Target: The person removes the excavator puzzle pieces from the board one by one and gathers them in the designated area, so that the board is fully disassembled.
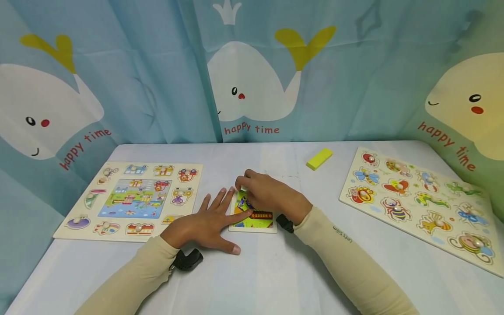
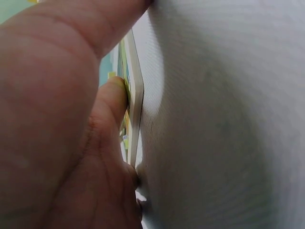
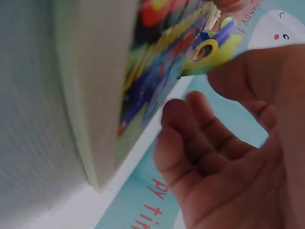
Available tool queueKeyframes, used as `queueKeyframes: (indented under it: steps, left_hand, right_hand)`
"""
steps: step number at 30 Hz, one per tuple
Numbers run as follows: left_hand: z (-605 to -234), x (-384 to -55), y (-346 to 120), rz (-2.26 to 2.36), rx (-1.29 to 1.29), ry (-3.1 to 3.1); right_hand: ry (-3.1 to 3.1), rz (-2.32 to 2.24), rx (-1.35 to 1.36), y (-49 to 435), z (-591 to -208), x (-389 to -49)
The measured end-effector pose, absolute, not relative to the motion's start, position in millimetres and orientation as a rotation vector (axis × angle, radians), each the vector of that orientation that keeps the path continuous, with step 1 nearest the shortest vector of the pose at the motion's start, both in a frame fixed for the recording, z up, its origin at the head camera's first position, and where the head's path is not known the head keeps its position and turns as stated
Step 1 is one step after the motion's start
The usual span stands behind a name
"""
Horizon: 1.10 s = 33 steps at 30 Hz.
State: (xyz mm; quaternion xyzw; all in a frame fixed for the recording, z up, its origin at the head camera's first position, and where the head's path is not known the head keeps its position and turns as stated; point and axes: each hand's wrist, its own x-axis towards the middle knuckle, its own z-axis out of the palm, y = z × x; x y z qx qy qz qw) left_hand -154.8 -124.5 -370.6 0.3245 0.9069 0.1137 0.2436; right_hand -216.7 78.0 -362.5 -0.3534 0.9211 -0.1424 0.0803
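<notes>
A small jigsaw puzzle (image 1: 257, 222) in a pale wooden tray lies in the middle of the table, showing green, yellow and red vehicle pictures. My left hand (image 1: 208, 222) is spread flat at its left side, one finger reaching over the puzzle's face. In the left wrist view, a fingertip (image 2: 116, 90) touches the tray's top near its edge. Over the puzzle's upper part is my right hand (image 1: 269, 192). The right wrist view shows its thumb and a finger pinching a tilted yellow-green and blue puzzle piece (image 3: 217, 47), raised from the tray; the other fingers are loosely curled.
To the left lies a knobbed vehicle puzzle board (image 1: 187, 209). A larger knobbed insect puzzle board (image 1: 376, 173) lies at the right. A yellow block (image 1: 319, 159) sits toward the back. Behind the table hangs a blue whale-print curtain (image 1: 165, 70).
</notes>
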Motion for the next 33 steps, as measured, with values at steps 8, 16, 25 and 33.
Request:
queueKeyframes:
  steps: [8, 16, 25, 33]
  left_hand:
    - [-370.8, -154.5, -124.1, 0.301, 0.887, 2.482]
    - [-371.1, -154.2, -124.8, 0.306, 0.881, 2.482]
    - [-370.5, -154.6, -125.2, 0.312, 0.887, 2.479]
    - [-371.1, -154.7, -125.3, 0.314, 0.896, 2.481]
  right_hand:
    - [2.713, -0.553, -1.101, 79.1, -360.0, -216.5]
    - [2.645, -0.616, -1.028, 76.3, -359.1, -215.4]
    - [2.664, -0.529, -0.913, 73.0, -355.0, -211.8]
    - [2.643, -0.627, -0.907, 74.8, -357.0, -215.0]
